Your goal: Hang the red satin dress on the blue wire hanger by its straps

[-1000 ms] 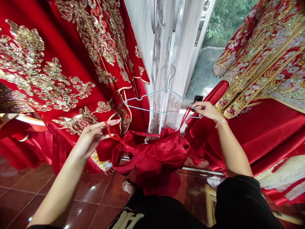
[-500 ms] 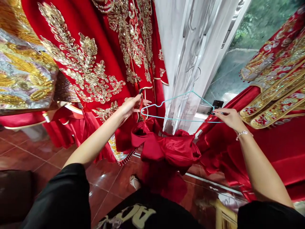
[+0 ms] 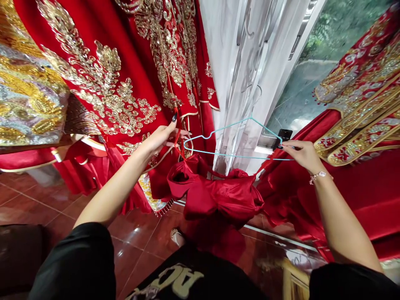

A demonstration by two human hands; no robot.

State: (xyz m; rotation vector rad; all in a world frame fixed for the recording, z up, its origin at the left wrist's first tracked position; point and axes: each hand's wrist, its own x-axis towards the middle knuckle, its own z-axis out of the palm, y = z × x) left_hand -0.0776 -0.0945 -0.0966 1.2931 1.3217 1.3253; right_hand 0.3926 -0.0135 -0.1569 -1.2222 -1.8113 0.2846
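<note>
A light-blue wire coat hanger [image 3: 237, 157] hangs in front of the white curtain, its hook up and its left end next to my left hand [image 3: 159, 139]. That hand pinches a thin red strap [image 3: 178, 139] at the hanger's left end. My right hand [image 3: 300, 155] grips the hanger's right end together with another red strap [image 3: 265, 163]. Below the hanger, a bunched red satin garment [image 3: 215, 196] hangs from these straps. A black phone [image 3: 283, 138] shows just behind my right fingertips.
Red gowns with gold embroidery [image 3: 103, 91] hang at left and right. Behind the hanger are a white curtain [image 3: 237, 83] and a window [image 3: 300, 91] looking onto greenery. Below lie a glossy red-brown tile floor [image 3: 131, 246] and a pale wooden chair frame [image 3: 289, 283].
My left hand has moved up and right, from out beside the hanger to its left end, with the strap. The view has swung left, and the garment hangs more gathered under the hanger.
</note>
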